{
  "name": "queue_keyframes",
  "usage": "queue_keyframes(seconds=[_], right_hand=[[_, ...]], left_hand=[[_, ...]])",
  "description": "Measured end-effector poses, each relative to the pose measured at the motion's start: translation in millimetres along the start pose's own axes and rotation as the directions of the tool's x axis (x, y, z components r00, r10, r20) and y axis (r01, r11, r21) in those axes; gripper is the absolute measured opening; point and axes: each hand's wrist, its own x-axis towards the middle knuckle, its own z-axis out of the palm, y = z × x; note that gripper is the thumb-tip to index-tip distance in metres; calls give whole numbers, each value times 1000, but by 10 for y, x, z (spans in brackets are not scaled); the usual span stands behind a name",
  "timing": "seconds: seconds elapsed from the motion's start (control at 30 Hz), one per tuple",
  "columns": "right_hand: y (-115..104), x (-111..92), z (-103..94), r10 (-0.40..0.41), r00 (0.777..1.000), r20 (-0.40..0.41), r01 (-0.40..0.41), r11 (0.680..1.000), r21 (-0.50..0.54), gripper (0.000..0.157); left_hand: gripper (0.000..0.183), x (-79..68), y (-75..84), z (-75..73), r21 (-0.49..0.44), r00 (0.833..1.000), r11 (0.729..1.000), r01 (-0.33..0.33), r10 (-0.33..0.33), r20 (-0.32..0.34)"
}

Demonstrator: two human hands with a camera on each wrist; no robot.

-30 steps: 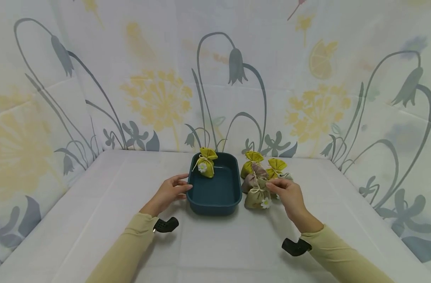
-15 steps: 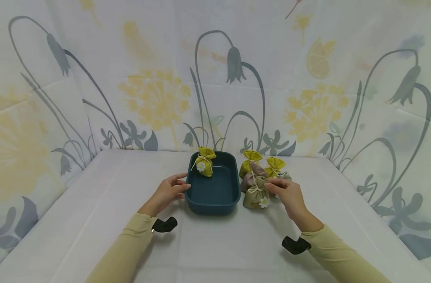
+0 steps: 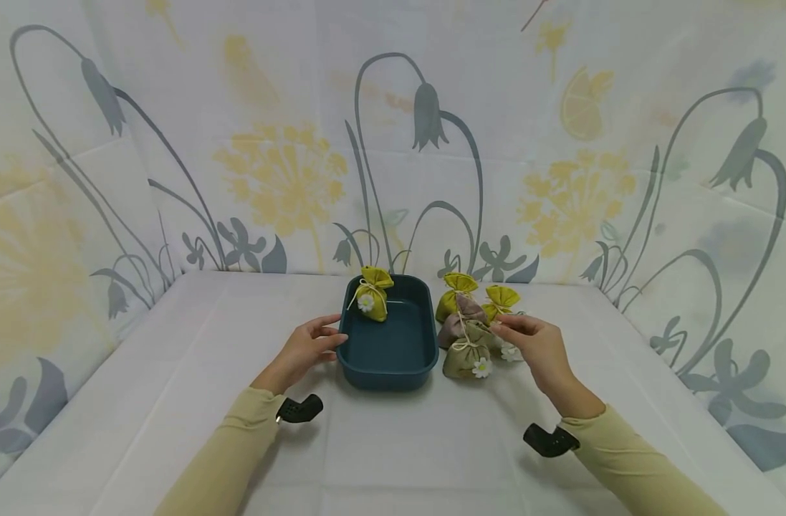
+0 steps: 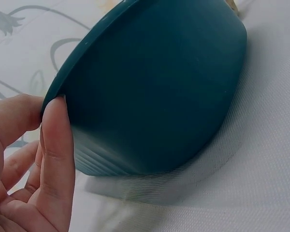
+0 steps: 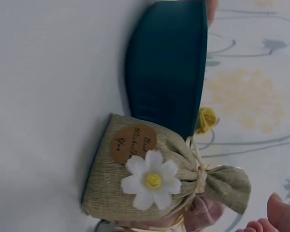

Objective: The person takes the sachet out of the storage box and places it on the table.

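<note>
My left hand (image 3: 309,350) pinches the left rim of a deep blue tub (image 3: 393,381) between thumb and fingers; the left wrist view shows the thumb (image 4: 56,125) against the outer wall. Inside the tub's far left corner leans a yellow drawstring pouch (image 3: 378,308). My right hand (image 3: 541,355) hovers at the cluster of pouches right of the tub, fingertips beside the neck of an olive pouch (image 3: 463,362). That pouch, with a white fabric daisy (image 5: 153,180) and round tag, stands upright. In the right wrist view the right thumb (image 5: 282,212) is apart from the olive pouch's top.
A mauve pouch (image 3: 456,326) stands behind the olive one, with a yellow pouch (image 3: 453,304) farther back and another yellow pouch (image 3: 501,299) to the right. A white daisy (image 3: 511,352) shows partly behind the right hand. A printed cloth (image 3: 289,179) hangs behind the table.
My right hand has moved slightly right and away from the olive pouch's neck, uncovering a white daisy behind. The left hand keeps its hold on the tub.
</note>
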Motion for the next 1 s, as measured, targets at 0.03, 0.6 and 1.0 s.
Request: queue_keyframes(seconds=[0.03,0.6,1.0], right_hand=[[-11,-5,-2,-2,1000,2,2,1000,-1,49],[-197,6,155,-42,998,41,42,999,19,47],[-293,53,347,-43,996,80,39,998,52,42]], left_hand=[[56,0,-1,2,0,1000,1000,0,0,1],[57,-2,9,-7,8,1000,1000,13,-13,4],[57,-15,21,6,9,1000,1000,9,-9,2]])
